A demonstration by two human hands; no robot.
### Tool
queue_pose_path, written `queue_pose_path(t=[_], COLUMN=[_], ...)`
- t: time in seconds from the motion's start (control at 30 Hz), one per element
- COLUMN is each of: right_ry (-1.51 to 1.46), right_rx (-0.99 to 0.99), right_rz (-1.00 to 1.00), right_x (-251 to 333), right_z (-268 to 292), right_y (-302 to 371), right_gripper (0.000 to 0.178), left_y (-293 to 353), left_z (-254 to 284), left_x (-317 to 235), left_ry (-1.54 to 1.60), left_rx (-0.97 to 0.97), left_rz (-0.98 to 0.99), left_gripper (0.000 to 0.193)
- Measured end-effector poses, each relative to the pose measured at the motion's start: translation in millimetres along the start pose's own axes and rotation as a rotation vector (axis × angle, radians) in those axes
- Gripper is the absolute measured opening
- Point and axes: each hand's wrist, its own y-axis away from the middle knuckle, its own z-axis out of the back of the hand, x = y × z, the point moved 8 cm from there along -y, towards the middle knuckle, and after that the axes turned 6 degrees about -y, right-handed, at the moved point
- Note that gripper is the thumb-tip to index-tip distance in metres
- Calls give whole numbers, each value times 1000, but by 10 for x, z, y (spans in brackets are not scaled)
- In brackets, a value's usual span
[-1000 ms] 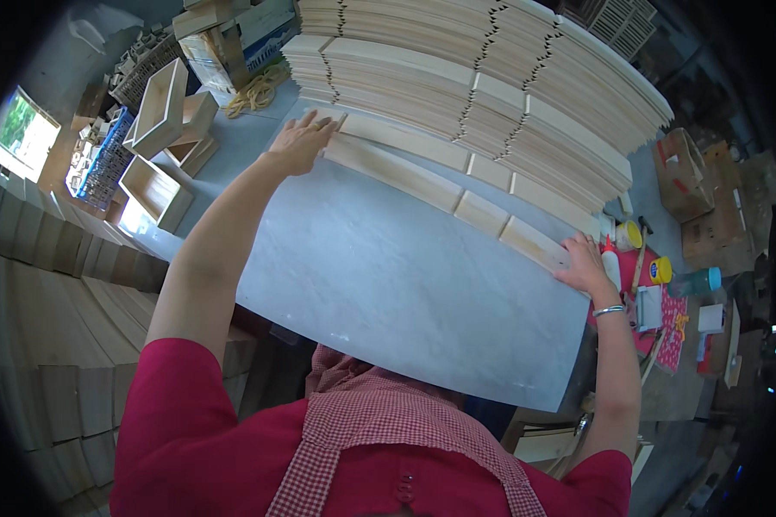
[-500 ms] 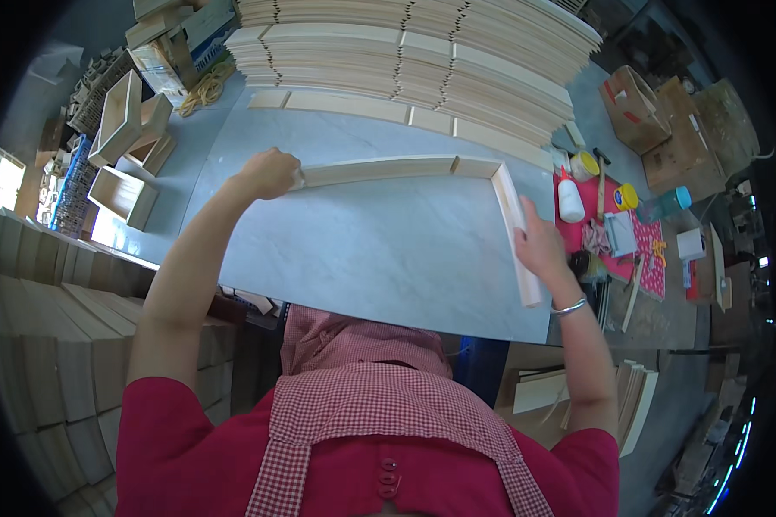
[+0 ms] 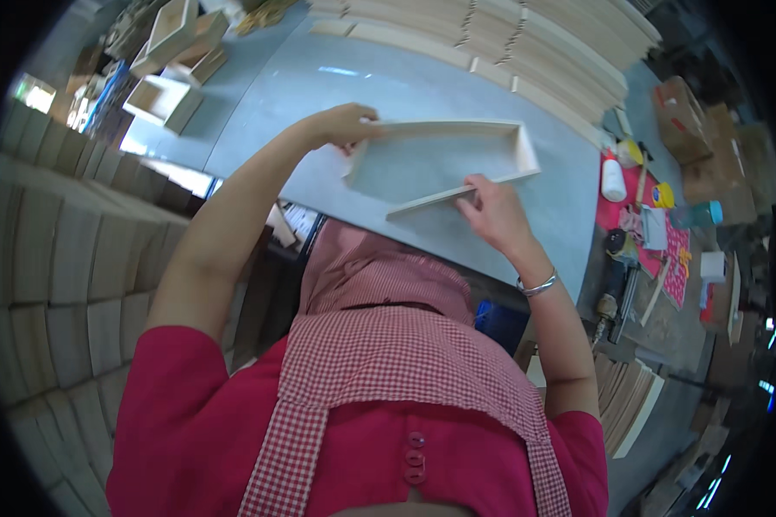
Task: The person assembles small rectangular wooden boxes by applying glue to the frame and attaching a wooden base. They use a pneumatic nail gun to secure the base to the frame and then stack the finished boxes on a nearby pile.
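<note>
A pale jointed wooden strip [image 3: 448, 128] stands on edge on the grey marbled tabletop [image 3: 293, 77], bent into an almost closed four-sided frame. At its far left corner my left hand [image 3: 349, 127] grips the wood with curled fingers; a short side runs toward me from there. My right hand [image 3: 496, 211] pinches the near long side between thumb and fingers. The loose left end of that side stands apart from the short left side, leaving a gap at the near left corner.
Tall stacks of flat jointed strips [image 3: 560, 60] fill the far side. Several finished wooden boxes [image 3: 162, 102] sit at the left. At the right are a white glue bottle [image 3: 612, 178], yellow-lidded jars, a hammer and a power tool [image 3: 614, 276]. Stacked wood stands left.
The strip has gone from an open L-like bend to a nearly closed frame. My right hand has swung its side inward and left; my left hand has folded the short left side toward me.
</note>
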Motion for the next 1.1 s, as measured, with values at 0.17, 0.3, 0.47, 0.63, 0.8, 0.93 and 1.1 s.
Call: queue_pose_path(t=[0.17, 0.3, 0.47, 0.63, 0.8, 0.93, 1.1], right_ry=[299, 48, 117, 135, 157, 162, 168], right_rx=[-240, -178, -216, -230, -242, -228, -235], right_rz=[327, 395, 392, 375, 371, 356, 358], right_x=[468, 368, 330, 318, 313, 312, 333], right_z=[76, -89, -202, -211, -225, -223, -224], right_y=[5, -15, 23, -10, -20, -23, -34], right_gripper=[23, 24, 25, 26, 26, 26, 26], left_y=[110, 132, 136, 239, 357, 591, 633], left_z=[-176, -302, -356, -355, -423, -522, -521], left_x=[92, 108, 187, 143, 154, 145, 86], left_ry=[319, 570, 538, 484, 769, 473, 125], left_rx=[-78, -216, -406, -539, -343, -205, -303], left_rz=[-169, -231, -213, -187, -246, -484, -505], left_gripper=[46, 45, 47, 47, 56, 93, 112])
